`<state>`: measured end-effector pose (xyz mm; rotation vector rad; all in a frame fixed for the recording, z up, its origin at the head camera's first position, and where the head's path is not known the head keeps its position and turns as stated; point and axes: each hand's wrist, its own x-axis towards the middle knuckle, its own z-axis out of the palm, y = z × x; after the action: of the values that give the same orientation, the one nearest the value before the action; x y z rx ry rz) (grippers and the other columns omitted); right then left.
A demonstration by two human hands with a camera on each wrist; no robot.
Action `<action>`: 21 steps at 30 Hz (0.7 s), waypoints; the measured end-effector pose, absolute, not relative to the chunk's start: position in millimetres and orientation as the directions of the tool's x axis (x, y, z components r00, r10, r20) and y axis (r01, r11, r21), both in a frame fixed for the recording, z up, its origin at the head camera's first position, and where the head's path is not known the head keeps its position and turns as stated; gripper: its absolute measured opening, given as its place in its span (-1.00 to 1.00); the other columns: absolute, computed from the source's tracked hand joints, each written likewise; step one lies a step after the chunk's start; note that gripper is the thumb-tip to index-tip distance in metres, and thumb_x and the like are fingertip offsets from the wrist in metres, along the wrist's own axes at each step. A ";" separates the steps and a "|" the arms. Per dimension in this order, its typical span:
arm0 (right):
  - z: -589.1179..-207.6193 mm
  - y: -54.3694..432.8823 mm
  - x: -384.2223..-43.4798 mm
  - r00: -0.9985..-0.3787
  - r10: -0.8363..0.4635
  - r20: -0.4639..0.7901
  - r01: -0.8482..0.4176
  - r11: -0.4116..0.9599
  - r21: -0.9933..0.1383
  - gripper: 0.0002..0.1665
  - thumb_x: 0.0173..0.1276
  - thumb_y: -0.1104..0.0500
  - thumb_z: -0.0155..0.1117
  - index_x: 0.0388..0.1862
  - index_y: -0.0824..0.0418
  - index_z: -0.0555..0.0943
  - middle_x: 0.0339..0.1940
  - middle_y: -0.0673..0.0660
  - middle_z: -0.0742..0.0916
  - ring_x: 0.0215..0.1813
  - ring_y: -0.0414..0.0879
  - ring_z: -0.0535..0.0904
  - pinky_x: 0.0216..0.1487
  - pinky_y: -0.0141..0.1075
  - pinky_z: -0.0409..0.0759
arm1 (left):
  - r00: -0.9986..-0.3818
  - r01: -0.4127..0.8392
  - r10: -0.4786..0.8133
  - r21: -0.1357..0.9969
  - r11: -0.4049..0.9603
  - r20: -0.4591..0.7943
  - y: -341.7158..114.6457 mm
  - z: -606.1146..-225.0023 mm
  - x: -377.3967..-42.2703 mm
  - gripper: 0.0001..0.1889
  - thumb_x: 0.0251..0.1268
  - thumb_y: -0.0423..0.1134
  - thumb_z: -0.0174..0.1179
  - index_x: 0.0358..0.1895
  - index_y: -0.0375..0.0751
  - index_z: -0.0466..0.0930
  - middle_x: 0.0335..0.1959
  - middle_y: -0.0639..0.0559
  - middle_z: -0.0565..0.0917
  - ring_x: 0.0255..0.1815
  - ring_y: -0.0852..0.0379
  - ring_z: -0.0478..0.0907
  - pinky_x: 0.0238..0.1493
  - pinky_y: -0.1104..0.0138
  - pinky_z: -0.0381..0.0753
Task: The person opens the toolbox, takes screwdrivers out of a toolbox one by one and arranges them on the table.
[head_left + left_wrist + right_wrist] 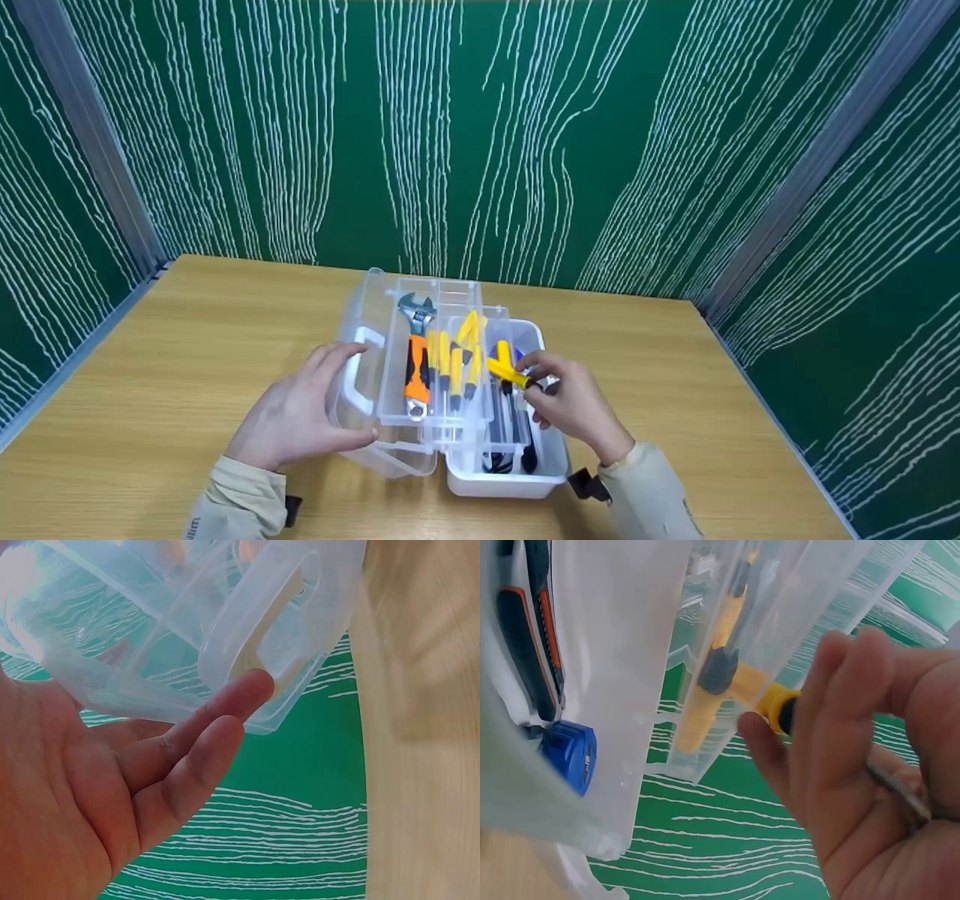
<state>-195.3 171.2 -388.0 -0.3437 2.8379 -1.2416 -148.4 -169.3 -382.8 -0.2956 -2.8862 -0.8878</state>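
My right hand (pixel 574 397) grips a yellow-handled screwdriver (pixel 506 372) above the toolbox. In the right wrist view its black collar and thin metal shaft (pixel 900 791) show, the shaft running toward the palm. The white toolbox (pixel 553 457) stands with its clear lid (pixel 397 459) folded to the left. My left hand (pixel 300 409) lies spread along that lid, fingers near its white handle (pixel 354 382) and straight in the left wrist view. In the raised clear tray (pixel 390 401) are an orange-handled adjustable wrench (pixel 418 360) and several yellow-handled tools (pixel 456 375).
A blue tape measure (pixel 571 754) and a dark utility knife (pixel 526 645) lie in the toolbox base. Another yellow handle (pixel 504 351) stands out of the lower tray. Around the wooden table (pixel 225 322) rise green walls (pixel 525 150) with white wavy lines.
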 end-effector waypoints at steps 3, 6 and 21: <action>-390.3 173.6 -193.8 -0.972 -0.229 0.056 -0.195 0.648 -0.736 -0.71 0.24 0.34 0.21 -0.13 0.02 0.62 -0.17 0.18 0.67 -0.63 -0.09 0.54 -0.53 -0.32 0.63 | -0.979 0.204 0.152 0.549 0.811 0.140 -168.6 -382.3 -148.6 0.03 -0.37 0.35 0.46 0.35 0.32 0.20 0.27 0.10 0.38 -0.07 -0.03 0.52 -0.09 0.00 0.65; -391.5 176.2 -193.3 -0.968 -0.251 0.026 -0.190 0.653 -0.733 -0.75 0.28 0.33 0.17 -0.15 0.04 0.63 -0.13 0.16 0.66 -0.62 -0.08 0.53 -0.52 -0.33 0.62 | -0.981 0.194 0.150 0.552 0.811 0.124 -168.1 -381.6 -149.1 0.04 -0.38 0.37 0.45 0.35 0.34 0.19 0.27 0.09 0.37 -0.04 -0.04 0.52 -0.07 -0.04 0.64; -390.8 197.4 -197.3 -0.943 -0.316 0.109 -0.302 0.665 -0.683 -0.86 0.22 0.20 0.36 -0.25 0.00 0.68 -0.29 -0.08 0.71 -0.27 -0.10 0.55 -0.20 -0.32 0.58 | -0.985 0.174 0.137 0.542 0.822 0.108 -169.2 -383.9 -150.6 0.07 -0.38 0.35 0.47 0.38 0.32 0.16 0.29 0.09 0.36 -0.03 -0.06 0.53 -0.03 -0.08 0.63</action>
<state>-197.3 197.4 -390.8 -0.5286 2.8497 -1.1638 -150.6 -169.2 -383.9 -0.2515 -2.9372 -0.8840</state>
